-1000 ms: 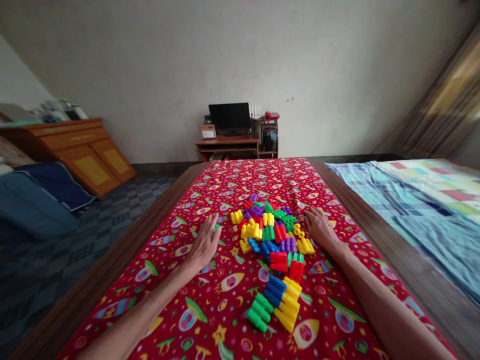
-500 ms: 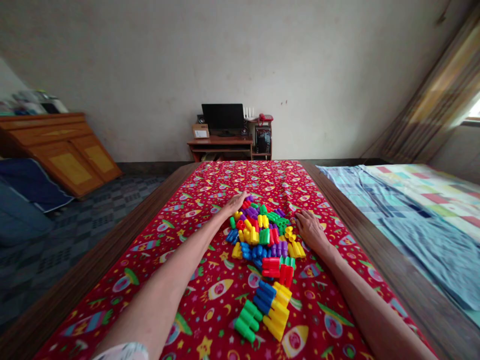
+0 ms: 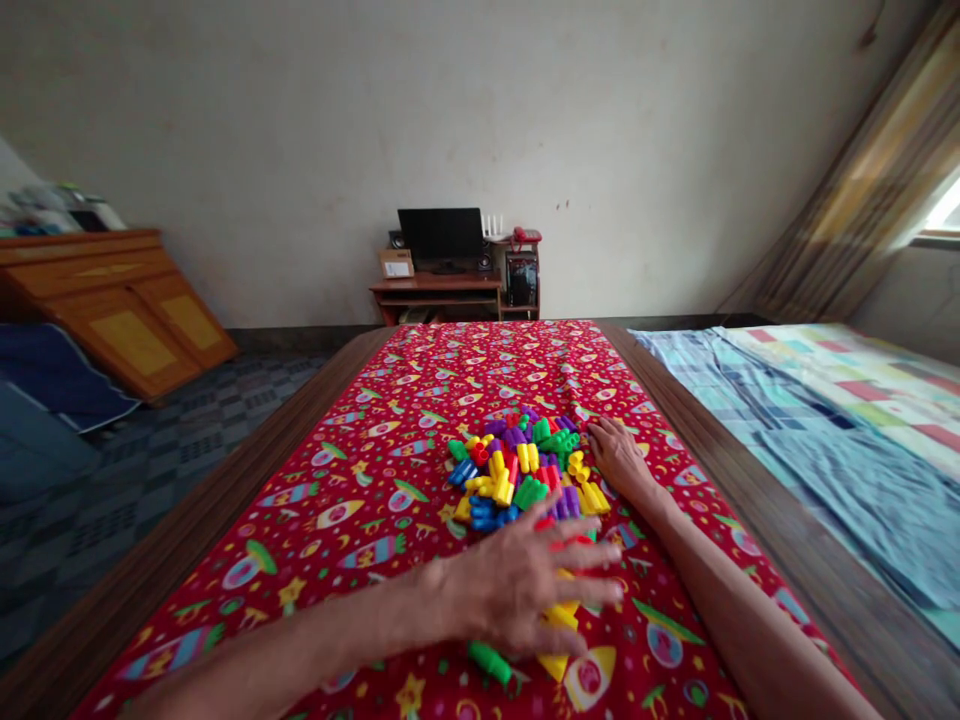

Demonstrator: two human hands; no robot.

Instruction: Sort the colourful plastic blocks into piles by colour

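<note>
The left hand (image 3: 517, 585) is open, palm down with fingers spread, over the near end of the plastic building blocks on the bench (image 3: 277, 430); it grips nothing visible, and whether it touches the blocks cannot be told; a green block (image 3: 489, 662) shows below its palm, long axis slanting from upper left to lower right, and a yellow block (image 3: 555, 666) shows below its fingers; the left hand is the nearer to both; the main block pile (image 3: 501, 488) lies just beyond it on the red rocket-print tablecloth (image 3: 465, 395); the right hand (image 3: 616, 455) rests loosely open at the pile's right edge, fingers pointing away, beside a yellow hollow-ended block (image 3: 577, 466).
</note>
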